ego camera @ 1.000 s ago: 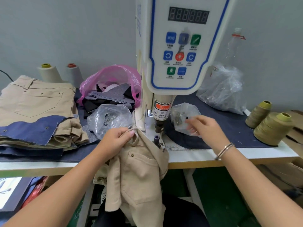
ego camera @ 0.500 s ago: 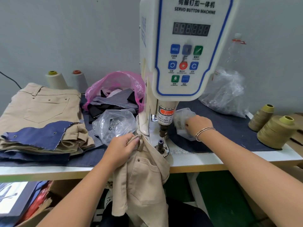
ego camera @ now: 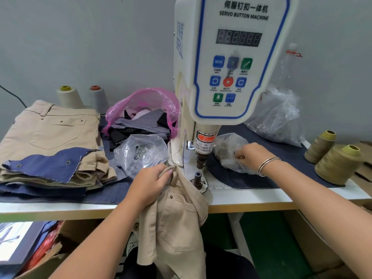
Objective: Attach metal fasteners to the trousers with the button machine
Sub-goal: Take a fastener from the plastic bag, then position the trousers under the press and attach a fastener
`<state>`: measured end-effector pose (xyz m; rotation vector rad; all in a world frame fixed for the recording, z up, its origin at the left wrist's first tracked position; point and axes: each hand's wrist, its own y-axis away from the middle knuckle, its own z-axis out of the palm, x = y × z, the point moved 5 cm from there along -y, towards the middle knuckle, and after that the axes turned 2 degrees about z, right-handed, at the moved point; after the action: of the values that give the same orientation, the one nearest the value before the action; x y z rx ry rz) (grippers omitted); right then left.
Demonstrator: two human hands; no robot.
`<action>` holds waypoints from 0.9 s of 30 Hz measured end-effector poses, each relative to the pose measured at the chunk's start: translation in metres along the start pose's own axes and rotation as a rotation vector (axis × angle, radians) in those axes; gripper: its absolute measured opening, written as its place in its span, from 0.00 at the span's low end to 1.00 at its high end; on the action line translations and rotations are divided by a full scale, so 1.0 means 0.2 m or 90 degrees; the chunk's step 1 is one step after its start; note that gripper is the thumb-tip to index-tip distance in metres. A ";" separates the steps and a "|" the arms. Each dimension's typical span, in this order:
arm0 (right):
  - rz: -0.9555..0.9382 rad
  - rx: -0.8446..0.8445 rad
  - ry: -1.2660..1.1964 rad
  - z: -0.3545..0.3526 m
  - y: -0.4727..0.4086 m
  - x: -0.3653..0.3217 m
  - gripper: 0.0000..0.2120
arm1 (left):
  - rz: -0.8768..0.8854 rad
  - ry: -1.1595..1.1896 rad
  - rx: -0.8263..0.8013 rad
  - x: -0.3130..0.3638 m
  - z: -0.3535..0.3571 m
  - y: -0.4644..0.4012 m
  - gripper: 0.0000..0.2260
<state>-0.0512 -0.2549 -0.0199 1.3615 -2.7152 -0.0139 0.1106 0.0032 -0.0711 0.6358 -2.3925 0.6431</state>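
The white servo button machine [ego camera: 231, 63] stands at the table's middle, its punch [ego camera: 201, 160] above a small metal die [ego camera: 196, 176]. Beige trousers [ego camera: 177, 224] hang over the table's front edge, their waistband lying beside the die. My left hand [ego camera: 150, 183] grips the waistband at a belt loop, just left of the die. My right hand [ego camera: 250, 155] reaches into a small clear bag of metal fasteners [ego camera: 226, 150] right of the punch, fingers pinched inside the plastic. What the fingers hold is hidden.
A stack of beige trousers [ego camera: 50, 137] with a blue denim scrap lies at the left. A clear bag [ego camera: 141, 154], a pink bag of fabric scraps [ego camera: 145, 109] and a large clear bag [ego camera: 279, 117] surround the machine. Olive thread cones [ego camera: 336, 164] stand at the right.
My right hand moved from beside the fastener bag into it and now pinches inside the plastic. My left hand kept its grip on the waistband. The camera tilted up slightly.
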 end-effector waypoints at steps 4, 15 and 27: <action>0.033 -0.029 0.060 0.01 -0.02 -0.04 0.13 | -0.002 0.000 -0.002 0.00 0.00 0.00 0.14; 0.097 -0.004 -0.051 -0.08 0.03 -0.02 0.09 | -0.006 0.005 -0.008 -0.01 0.00 0.00 0.14; 0.304 -0.318 -1.357 0.13 0.42 -0.61 0.09 | -0.010 0.026 0.000 0.00 0.00 0.00 0.15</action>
<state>-0.0487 -0.1073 -0.0515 0.0552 -3.1114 -3.3324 0.1101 0.0038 -0.0709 0.6354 -2.3472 0.6433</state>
